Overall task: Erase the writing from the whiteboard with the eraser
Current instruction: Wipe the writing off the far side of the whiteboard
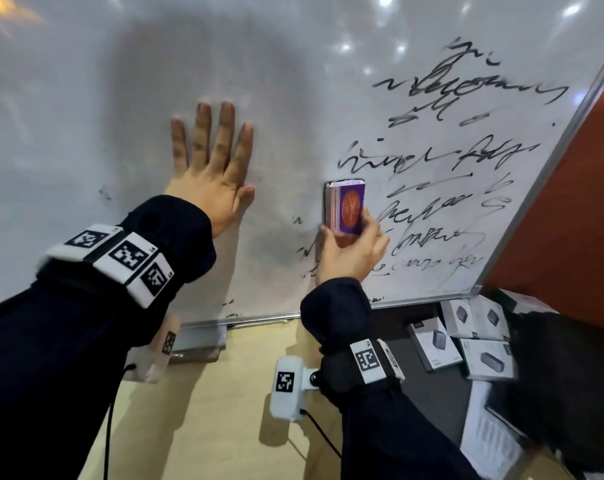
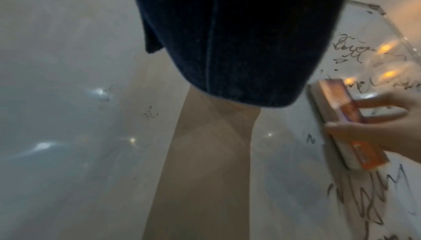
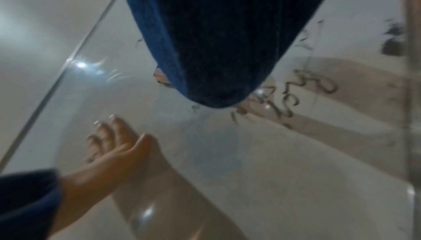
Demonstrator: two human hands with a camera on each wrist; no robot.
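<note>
A large whiteboard [image 1: 293,64] fills most of the head view, tilted so that its metal frame runs down the right side of the frame and along the lower middle. The left and centre of the board are seen wiped to a cloudy grey, with only small ink specks left at the lower left and near the bottom edge, so roughly the left half of the job is judged done. Black scribbled writing [image 1: 449,161] is still packed in several rows across the upper right and middle right of the board, down to the bottom rail; that block is judged to be what remains. The eraser [image 1: 345,209], a purple and orange block, is held flat against the board in the centre of the frame, at the left edge of the remaining writing, gripped by the right hand [image 1: 349,254] with the thumb on one side and the fingers curled round the other. The left hand [image 1: 213,174] is pressed flat on the cleaned area at centre left, fingers straight and slightly spread. Both arms are covered by dark sleeves with marker-tagged wrist bands. Below the board, a pale wooden surface [image 1: 207,410] is shown, and at the lower right several small white boxes [image 1: 466,337] are scattered on a dark surface. An orange-brown wall is glimpsed at the far right.
</note>
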